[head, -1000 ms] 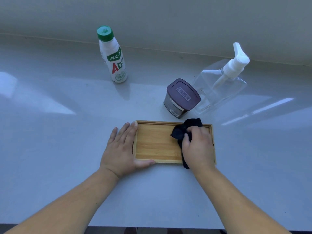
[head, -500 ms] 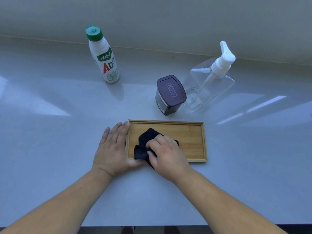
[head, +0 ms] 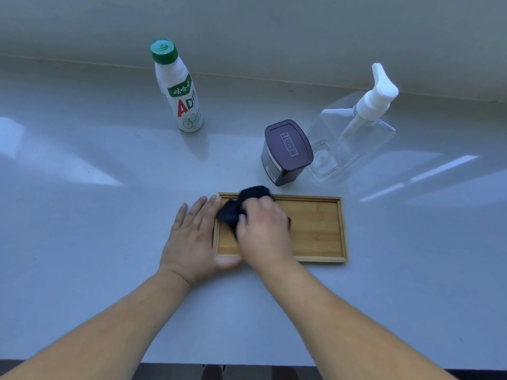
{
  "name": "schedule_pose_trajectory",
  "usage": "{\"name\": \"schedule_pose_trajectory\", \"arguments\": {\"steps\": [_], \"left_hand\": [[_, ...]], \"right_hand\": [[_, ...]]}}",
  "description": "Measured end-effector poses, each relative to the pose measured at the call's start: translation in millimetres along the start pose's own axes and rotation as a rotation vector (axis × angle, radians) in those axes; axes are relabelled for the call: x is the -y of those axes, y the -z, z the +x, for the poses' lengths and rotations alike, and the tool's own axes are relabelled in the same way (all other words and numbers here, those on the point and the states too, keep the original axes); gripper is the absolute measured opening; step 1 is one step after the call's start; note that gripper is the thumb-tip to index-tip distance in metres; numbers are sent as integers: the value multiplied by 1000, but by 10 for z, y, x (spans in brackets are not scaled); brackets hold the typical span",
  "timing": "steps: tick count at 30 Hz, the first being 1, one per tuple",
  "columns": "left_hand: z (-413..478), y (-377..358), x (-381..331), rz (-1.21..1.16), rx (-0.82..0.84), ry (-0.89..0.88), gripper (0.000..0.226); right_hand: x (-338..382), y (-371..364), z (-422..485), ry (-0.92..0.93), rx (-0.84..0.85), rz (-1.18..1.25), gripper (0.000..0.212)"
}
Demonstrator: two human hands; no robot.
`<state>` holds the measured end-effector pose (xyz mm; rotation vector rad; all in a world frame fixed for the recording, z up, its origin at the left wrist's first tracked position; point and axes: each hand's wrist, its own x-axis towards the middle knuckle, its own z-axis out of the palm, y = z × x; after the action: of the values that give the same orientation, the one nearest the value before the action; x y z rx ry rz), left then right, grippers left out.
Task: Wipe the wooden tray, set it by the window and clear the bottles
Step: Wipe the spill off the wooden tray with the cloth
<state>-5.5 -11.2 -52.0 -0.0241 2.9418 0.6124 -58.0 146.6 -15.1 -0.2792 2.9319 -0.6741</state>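
A shallow wooden tray [head: 315, 229] lies flat on the grey counter in front of me. My right hand [head: 263, 231] presses a crumpled black cloth [head: 241, 205] onto the tray's far left corner. My left hand [head: 192, 237] lies flat against the tray's left edge, thumb along its near rim, fingers spread. Behind the tray stand a white drink bottle [head: 181, 91] with a green cap, a dark lidded container [head: 285, 152], and a clear pump bottle [head: 354, 127] with a white pump head.
The grey counter [head: 82, 229] runs back to a pale wall [head: 247, 28]. Its front edge [head: 247, 364] is close to my body. Bright light patches lie on the counter at left and right.
My right hand has swept the cloth from the tray's right end to its left end, then up toward the far left corner. My left hand has stayed at the left edge.
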Motion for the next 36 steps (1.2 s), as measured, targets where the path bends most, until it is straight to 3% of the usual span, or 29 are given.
{"name": "schedule_pose_trajectory", "arguments": {"steps": [4, 6, 8, 10, 13, 17, 22, 29, 36], "left_hand": [[8, -9, -30, -8, -38, 4, 108], [-2, 7, -60, -22, -61, 13, 111], [-20, 17, -67, -14, -52, 19, 128], [-32, 36, -46, 5, -27, 13, 141], [-28, 60, -44, 17, -6, 10, 142], [-35, 85, -87, 32, 6, 11, 141], [-37, 114, -110, 42, 23, 5, 142], [-38, 100, -92, 94, 28, 23, 136], [-16, 138, -112, 156, 73, 35, 140]], "right_hand": [[207, -96, -52, 191, 59, -45, 21], [-31, 55, -110, 337, 109, -90, 25], [-358, 231, -179, 385, 137, -159, 24], [-659, 408, -234, 279, 75, -215, 22], [-1008, 610, -300, 101, 3, -278, 26], [-1126, 692, -412, 84, 65, -328, 41], [-897, 628, -371, -35, 114, -141, 24], [-511, 468, -833, 423, 270, -103, 16], [-690, 364, -1497, 609, 455, -179, 14]]}}
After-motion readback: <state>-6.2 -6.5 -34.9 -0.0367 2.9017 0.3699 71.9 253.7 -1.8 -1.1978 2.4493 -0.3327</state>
